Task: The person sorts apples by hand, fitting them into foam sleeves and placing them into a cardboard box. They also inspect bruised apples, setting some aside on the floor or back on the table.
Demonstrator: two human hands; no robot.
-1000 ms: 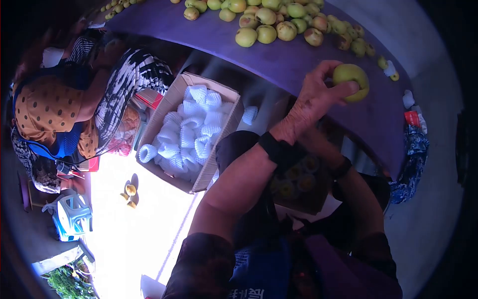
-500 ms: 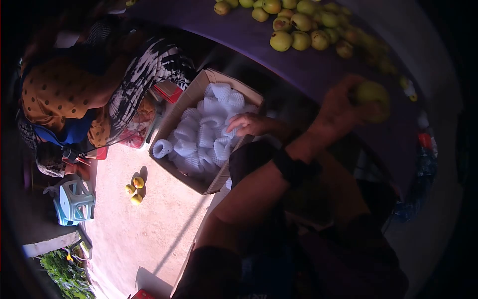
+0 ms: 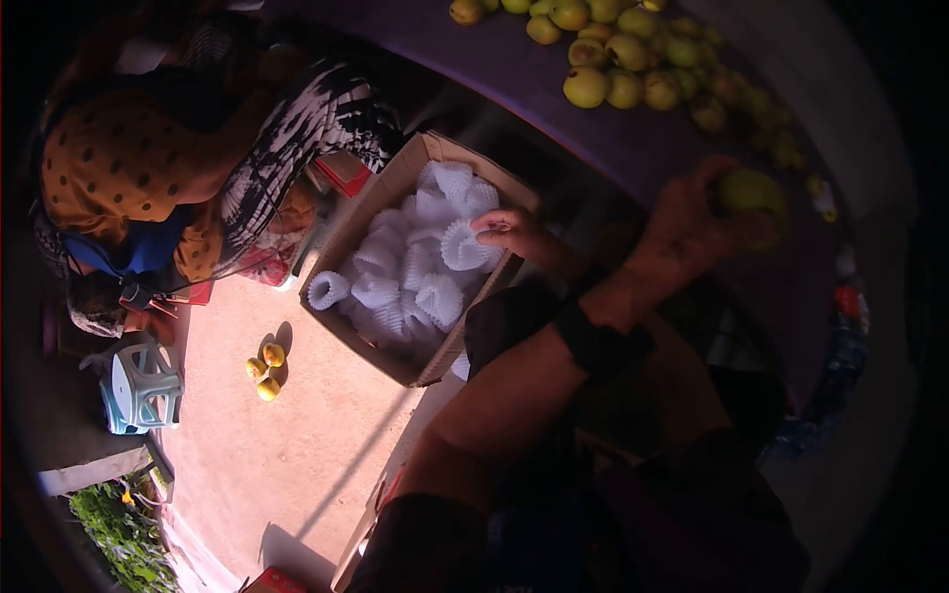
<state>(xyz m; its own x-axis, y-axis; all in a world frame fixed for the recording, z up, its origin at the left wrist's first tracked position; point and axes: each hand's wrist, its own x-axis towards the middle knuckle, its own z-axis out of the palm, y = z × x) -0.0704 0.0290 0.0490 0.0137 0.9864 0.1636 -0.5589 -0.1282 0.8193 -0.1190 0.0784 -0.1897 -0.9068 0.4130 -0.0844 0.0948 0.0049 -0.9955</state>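
My left forearm, with a dark band at the wrist, reaches across to the right, and my left hand point(image 3: 687, 222) is closed around a green-yellow fruit point(image 3: 751, 206). My right arm passes beneath it toward the cardboard box point(image 3: 361, 354). At the box's right side, the fingers of my right hand point(image 3: 516, 233) pinch the edge of a white foam net sleeve point(image 3: 465, 247). Many more foam sleeves point(image 3: 395, 272) fill the box. The fruit is in shadow and partly covered by my left hand's fingers.
A purple-covered table point(image 3: 534, 69) bears a heap of green-yellow fruit point(image 3: 628, 59). On the floor lie three yellow fruits point(image 3: 267, 373). A person in spotted orange clothing point(image 3: 119, 158) is at left, above a plastic stool point(image 3: 146, 385). Bottles point(image 3: 825, 371) stand at right.
My right hand has moved up and right with a foam sleeve now between its fingers. My left hand has shifted slightly right, still around the fruit. The view has shifted a little.
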